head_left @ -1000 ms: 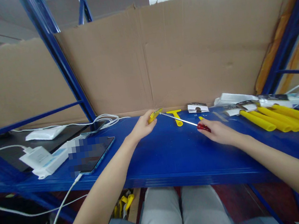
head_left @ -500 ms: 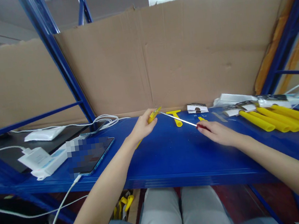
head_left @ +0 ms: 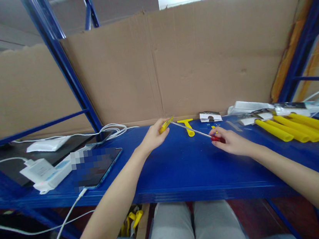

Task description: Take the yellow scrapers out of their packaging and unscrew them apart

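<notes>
Closed around a yellow piece [head_left: 166, 125], my left hand [head_left: 155, 136] is left of centre above the blue shelf. My right hand [head_left: 229, 141] grips a screwdriver by its red handle [head_left: 217, 139]. The thin metal shaft points left and up, its tip meeting the yellow piece in my left hand. Between my hands, a yellow T-shaped part [head_left: 189, 127] lies behind the shaft. A small yellow bit [head_left: 213, 128] shows just beyond my right fingers.
Several yellow tubes [head_left: 300, 127] lie at the right beside packaged items. A white card holder [head_left: 210, 116] stands at the back. A phone [head_left: 103, 167], power strip [head_left: 58, 170] and cables occupy the left. Cardboard [head_left: 198, 56] walls the rear.
My right fingers have loosened and shifted on the screwdriver, showing more of the red handle. The yellow piece in my left hand has tilted slightly.
</notes>
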{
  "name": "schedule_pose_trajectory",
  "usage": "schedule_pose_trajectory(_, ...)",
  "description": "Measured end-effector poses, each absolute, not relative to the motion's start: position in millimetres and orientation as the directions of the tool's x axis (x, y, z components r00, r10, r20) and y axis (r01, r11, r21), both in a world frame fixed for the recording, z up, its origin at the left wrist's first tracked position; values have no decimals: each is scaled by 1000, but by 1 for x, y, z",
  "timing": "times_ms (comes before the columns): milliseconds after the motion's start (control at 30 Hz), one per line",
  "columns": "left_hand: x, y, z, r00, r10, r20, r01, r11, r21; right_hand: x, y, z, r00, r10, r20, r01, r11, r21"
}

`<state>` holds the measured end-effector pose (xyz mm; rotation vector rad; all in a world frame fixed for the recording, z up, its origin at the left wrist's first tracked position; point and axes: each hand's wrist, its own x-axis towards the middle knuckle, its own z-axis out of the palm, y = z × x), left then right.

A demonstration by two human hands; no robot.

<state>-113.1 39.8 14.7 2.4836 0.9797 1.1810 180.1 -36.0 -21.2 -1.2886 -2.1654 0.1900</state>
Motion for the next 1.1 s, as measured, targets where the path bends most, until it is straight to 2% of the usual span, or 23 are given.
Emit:
schedule_pose_trajectory(167,-114,40,15,451,654,607,470,-752,462,181,-34,-22,-415,819,397,742,557,-374)
schedule_pose_trajectory(433,-114,38,16,454,660,598,481,-747,460,183,-33,-25,-315,833,455,812,485,-327)
schedule_pose_trajectory(600,-114,39,16,452,659,601,482,-747,457,183,-34,-22,-322,836,443,795,493,-353)
schedule_pose_trajectory(767,-115,41,15,445,652,614,465,-754,463,183,-33,-21,-407,819,403,772,545,-327)
schedule_pose_trajectory(967,-115,43,14,435,653,620,461,-753,470,188,-30,-24,-348,818,458,806,510,-299)
schedule_pose_trajectory(1100,-115,43,15,449,642,622,444,-764,468,190,-29,-25,-330,817,472,793,511,-330)
